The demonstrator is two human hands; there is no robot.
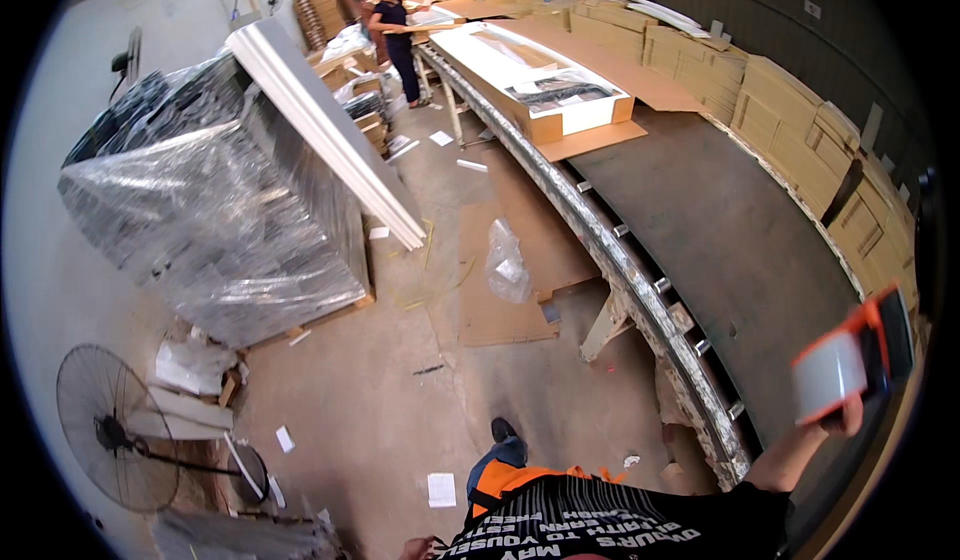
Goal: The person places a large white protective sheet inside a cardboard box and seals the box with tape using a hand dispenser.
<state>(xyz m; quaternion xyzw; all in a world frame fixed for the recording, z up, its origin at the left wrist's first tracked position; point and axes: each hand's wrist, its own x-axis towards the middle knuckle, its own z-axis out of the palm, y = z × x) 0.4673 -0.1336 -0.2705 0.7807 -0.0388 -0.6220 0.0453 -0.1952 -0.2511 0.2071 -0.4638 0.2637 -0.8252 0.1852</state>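
My right hand (pixel 848 418), at the lower right, grips an orange, black and pale grey object (pixel 835 370) that looks like a tape dispenser. It is held up over the near end of a dark conveyor belt (pixel 715 200), and its outline is slightly blurred. Only a small part of my left hand (pixel 418 549) shows at the bottom edge, low beside my black shirt; its fingers cannot be made out. Farther up the belt lies a long open carton (pixel 535 122) lined with white foam, with a dark plastic-wrapped item (pixel 560 95) inside.
Flat cardboard stacks (pixel 790 105) line the belt's far side. At left stand a film-wrapped pallet load (pixel 220 230), leaning white panels (pixel 330 140) and a floor fan (pixel 110 435). Cardboard (pixel 490 310) and plastic film (pixel 507 265) lie on the floor. Another person (pixel 395 35) stands by the far belt.
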